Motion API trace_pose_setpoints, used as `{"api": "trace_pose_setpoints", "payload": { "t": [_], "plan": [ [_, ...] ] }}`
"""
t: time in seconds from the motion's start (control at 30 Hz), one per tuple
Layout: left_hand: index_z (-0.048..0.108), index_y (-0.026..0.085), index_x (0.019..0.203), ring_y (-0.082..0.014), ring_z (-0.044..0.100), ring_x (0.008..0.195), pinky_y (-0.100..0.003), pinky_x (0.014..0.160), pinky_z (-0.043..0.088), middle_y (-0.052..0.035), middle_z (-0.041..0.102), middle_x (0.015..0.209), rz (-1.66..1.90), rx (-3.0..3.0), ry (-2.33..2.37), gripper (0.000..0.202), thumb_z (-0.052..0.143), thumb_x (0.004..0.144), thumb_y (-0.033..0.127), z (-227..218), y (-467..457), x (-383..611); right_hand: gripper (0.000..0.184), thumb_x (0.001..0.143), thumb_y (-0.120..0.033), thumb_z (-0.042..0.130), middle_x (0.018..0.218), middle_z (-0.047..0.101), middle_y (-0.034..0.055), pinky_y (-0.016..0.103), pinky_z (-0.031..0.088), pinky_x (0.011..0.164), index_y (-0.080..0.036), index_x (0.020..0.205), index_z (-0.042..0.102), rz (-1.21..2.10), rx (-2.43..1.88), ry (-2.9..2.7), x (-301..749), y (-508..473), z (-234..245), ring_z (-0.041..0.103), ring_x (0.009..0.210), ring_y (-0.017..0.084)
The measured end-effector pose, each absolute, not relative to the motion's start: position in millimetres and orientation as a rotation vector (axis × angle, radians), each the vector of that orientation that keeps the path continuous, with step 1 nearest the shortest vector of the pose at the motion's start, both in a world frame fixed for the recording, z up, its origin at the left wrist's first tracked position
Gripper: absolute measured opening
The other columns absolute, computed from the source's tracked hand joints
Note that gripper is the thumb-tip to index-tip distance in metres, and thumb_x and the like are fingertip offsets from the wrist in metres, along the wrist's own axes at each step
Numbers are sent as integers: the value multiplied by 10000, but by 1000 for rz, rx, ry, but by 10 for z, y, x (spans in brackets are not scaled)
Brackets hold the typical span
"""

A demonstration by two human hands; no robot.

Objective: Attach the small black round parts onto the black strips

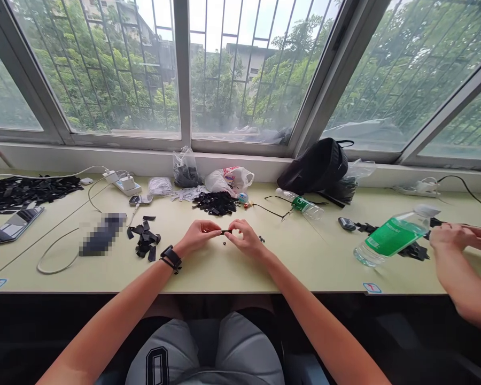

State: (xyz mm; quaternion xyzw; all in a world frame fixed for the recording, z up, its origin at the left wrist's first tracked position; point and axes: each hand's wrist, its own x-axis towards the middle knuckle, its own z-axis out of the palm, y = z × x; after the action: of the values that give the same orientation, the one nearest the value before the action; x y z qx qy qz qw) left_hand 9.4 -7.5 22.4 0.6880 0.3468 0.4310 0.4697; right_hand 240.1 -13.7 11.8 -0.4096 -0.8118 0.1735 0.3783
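My left hand (198, 235) and my right hand (244, 238) meet over the pale green table (208, 267), fingers pinched together. Between their fingertips is a small black piece (225, 231), gripped from both ends. A black watch sits on my left wrist. A tiny dark bit (224, 243) lies on the table just under the hands, and another (261, 239) lies right of my right hand. A small heap of black pieces (144, 238) lies to the left of my left hand. A bigger pile of black pieces (215, 203) lies beyond the hands.
Another person's hands (457, 238) work at the far right, beside a green-labelled water bottle (393, 235). A second bottle (302, 204), a black bag (316, 166), plastic bags (228, 179), a power strip (122, 182) with cables, a phone (14, 224) and black strips (24, 190) line the table.
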Motion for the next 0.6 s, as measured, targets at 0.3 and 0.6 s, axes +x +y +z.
{"api": "trace_pose_setpoints", "payload": {
  "t": [0.3,0.6],
  "plan": [
    [811,171,903,-204,680,788,-309,725,499,-95,791,898,1175,1637,952,369,831,790,522,165,-12,71,72,865,-208,763,972,715,55,429,487,948,-268,897,739,469,-966,-2257,2431,-270,193,566,1040,272],
    [796,173,874,-197,693,771,-308,729,536,-80,792,892,1231,1675,983,334,822,801,497,109,41,75,177,884,-71,667,879,699,47,365,490,832,-235,843,719,140,-920,-2299,2279,-124,56,587,892,227]
  ]
}}
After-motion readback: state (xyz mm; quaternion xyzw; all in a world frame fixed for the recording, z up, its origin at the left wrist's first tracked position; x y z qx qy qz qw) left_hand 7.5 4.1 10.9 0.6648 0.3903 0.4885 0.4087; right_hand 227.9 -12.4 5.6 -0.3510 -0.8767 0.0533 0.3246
